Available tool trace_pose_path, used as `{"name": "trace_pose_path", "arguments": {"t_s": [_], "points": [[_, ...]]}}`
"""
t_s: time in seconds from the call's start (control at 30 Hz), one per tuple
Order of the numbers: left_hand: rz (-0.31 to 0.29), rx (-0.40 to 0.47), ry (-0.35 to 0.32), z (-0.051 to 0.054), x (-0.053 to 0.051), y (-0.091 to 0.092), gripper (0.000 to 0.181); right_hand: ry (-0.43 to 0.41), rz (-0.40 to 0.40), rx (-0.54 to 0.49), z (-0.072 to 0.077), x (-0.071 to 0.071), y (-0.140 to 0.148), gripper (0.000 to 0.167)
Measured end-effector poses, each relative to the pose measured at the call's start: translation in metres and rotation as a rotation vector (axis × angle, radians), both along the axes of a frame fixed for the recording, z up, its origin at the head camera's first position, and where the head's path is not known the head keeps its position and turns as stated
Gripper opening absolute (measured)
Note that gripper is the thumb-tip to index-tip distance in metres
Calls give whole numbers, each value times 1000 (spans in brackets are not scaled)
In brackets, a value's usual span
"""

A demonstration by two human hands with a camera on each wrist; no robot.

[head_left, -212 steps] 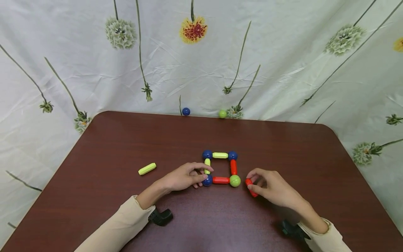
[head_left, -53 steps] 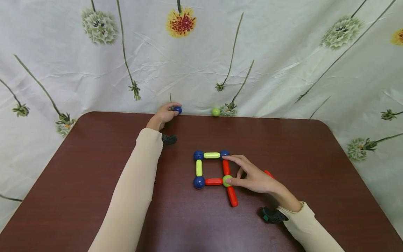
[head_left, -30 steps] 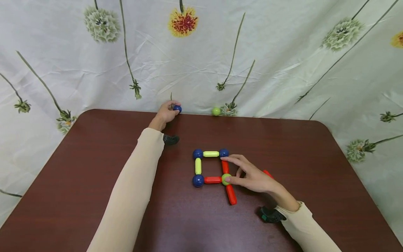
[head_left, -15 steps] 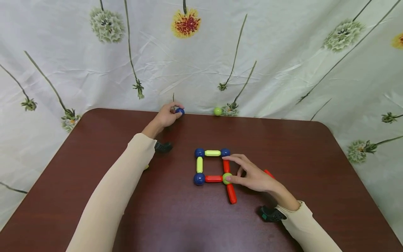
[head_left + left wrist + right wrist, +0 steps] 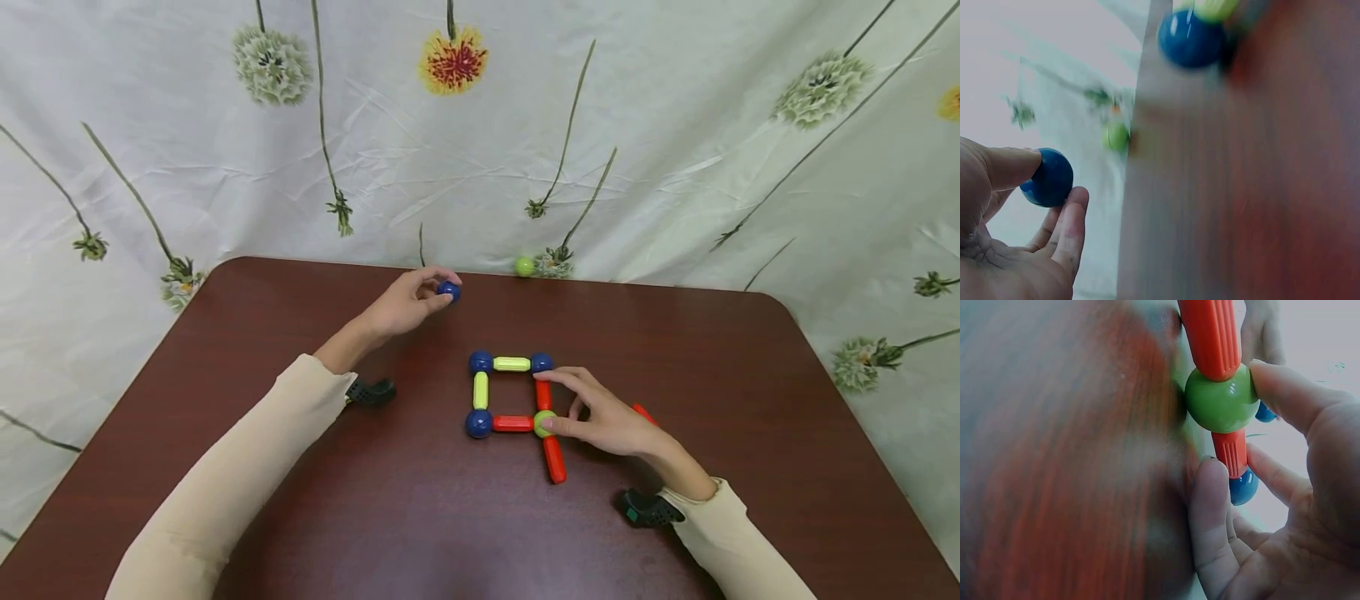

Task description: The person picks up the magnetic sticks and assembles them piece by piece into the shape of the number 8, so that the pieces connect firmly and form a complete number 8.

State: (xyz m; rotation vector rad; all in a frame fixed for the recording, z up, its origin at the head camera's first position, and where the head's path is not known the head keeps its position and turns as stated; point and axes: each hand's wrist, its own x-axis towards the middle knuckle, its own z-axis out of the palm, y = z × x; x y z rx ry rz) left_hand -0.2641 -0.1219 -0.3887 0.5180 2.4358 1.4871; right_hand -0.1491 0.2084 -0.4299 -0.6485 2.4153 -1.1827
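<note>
My left hand (image 5: 405, 304) pinches a blue ball (image 5: 449, 291) between thumb and fingers, near the table's far edge; the left wrist view shows the same blue ball (image 5: 1051, 177) at the fingertips. Balls and rods form a square frame: two yellow rods (image 5: 481, 391), two red rods (image 5: 513, 423), three blue balls (image 5: 479, 423) and a green ball (image 5: 544, 423). Another red rod (image 5: 555, 460) extends towards me from the green corner. My right hand (image 5: 603, 419) rests at the frame's right side, fingers spread, thumb touching the green ball (image 5: 1222, 400) and index finger near the far right corner.
A loose red rod (image 5: 644, 413) lies behind the right hand, partly hidden. Beyond the table's far edge, against the flowered cloth (image 5: 675, 167), sits another green ball (image 5: 524, 267). A sliver of yellow shows beside the left wrist strap (image 5: 371, 392).
The left hand took the blue ball from the far edge and brought it nearer to me. Earlier, a red rod in the right hand was joined to the green corner. The right hand has stayed there since.
</note>
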Motion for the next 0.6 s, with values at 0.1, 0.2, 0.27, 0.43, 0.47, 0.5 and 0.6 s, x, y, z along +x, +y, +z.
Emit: {"name": "trace_pose_path", "arguments": {"t_s": [0.1, 0.2, 0.27, 0.43, 0.47, 0.5, 0.6], "points": [[-32, 41, 6, 1, 19, 9, 29, -2, -4, -1, 0, 0, 0, 64], [-89, 81, 20, 3, 43, 19, 27, -5, -7, 4, 0, 0, 0, 64], [-142, 94, 42, 4, 60, 25, 26, -7, -6, 7, -1, -1, 0, 64], [-257, 110, 97, 8, 97, 35, 25, 0, 2, 0, -2, -2, 0, 64], [-271, 114, 94, 8, 103, 36, 25, 2, 3, 0, -2, -2, 0, 64], [-284, 119, 86, 7, 109, 37, 25, 1, 4, -1, -2, -2, 0, 64], [-324, 130, 45, 3, 126, 41, 25, -1, 5, -2, -2, -2, 0, 64]]}}
